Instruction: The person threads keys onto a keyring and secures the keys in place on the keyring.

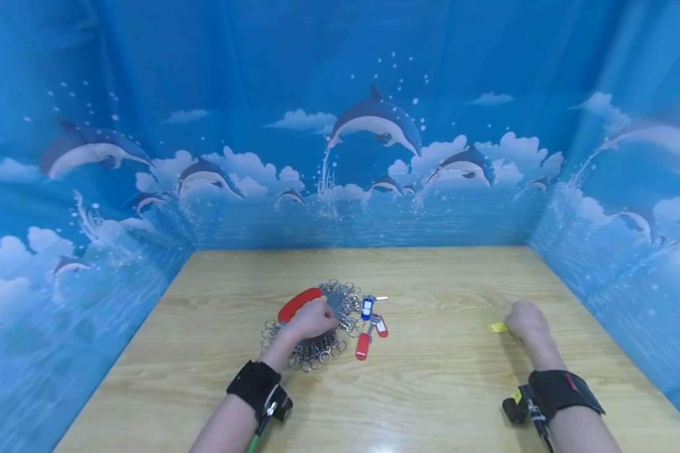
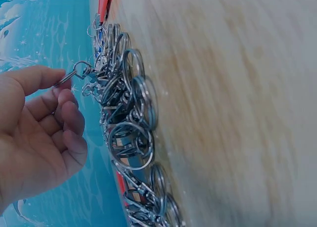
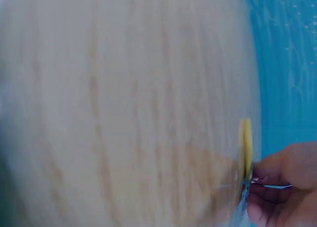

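In the left wrist view, the thumb and forefinger of my left hand (image 1: 314, 319) pinch a metal key ring (image 2: 66, 78) with a small clasp at its end. Below and beside that hand lies a heap of linked metal key rings (image 2: 131, 145) with clasps. My right hand (image 1: 528, 321) is at the right side of the table, its fingertips on a yellow key tag (image 1: 497, 327). In the right wrist view the thumb and fingers pinch at the tag's lower end, close over the tabletop.
A red curved strip (image 1: 297, 306) lies along the heap. Right of it are a blue key tag (image 1: 366, 309), a silver key (image 1: 381, 298) and two red key tags (image 1: 362, 347). The wooden table (image 1: 430, 390) is bordered by a blue dolphin curtain (image 1: 232, 75).
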Tool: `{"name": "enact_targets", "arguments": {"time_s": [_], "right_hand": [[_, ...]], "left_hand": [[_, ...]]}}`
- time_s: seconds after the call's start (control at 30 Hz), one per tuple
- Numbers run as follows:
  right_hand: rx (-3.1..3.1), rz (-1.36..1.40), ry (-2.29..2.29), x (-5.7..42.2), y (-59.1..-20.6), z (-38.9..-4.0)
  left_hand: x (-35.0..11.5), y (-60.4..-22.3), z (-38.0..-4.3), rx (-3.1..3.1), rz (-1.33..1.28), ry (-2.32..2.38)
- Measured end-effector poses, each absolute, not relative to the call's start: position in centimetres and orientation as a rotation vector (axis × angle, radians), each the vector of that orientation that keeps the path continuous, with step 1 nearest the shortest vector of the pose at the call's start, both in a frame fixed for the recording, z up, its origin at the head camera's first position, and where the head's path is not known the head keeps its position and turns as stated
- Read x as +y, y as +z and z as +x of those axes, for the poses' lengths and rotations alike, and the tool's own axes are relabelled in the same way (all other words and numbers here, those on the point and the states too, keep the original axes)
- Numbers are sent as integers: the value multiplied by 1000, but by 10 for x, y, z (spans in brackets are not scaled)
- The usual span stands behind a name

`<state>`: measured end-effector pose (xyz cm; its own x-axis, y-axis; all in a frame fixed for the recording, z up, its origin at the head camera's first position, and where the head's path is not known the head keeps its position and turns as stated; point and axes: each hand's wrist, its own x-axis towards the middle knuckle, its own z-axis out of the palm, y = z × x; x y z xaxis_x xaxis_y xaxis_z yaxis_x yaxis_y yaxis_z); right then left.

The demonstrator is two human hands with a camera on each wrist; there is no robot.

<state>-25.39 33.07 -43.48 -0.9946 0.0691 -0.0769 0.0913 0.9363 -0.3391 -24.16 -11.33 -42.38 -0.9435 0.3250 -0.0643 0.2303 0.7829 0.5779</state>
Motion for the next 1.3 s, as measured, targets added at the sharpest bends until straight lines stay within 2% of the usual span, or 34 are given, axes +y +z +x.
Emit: {"name": "enact_targets", "arguments": {"time_s": [0.2,0.47,0.67,0.8,1.0,1.17,1.3], "right_hand": [[2976,166,-640,324,-431,-249],[3018,-82,-1191,282,-416,-253],[2501,-187,-1877,234,-418,-260],[2140,-179,-2113,198,-425,-261],[2150,-155,-1922,140,-438,-254],[2394,-278,-1477,99,-446,-248],[2477,-381,-1266,77,-438,-254]], "left_hand": [[-117,-425,-242,2728,416,935],[-117,-423,-241,2548,395,1150],[-114,-426,-237,2484,366,1224],[-112,-427,-237,2459,361,1257],[-112,-431,-237,2434,371,1309],[-112,-432,-239,2394,388,1346],[-110,-423,-247,2401,411,1368]]}}
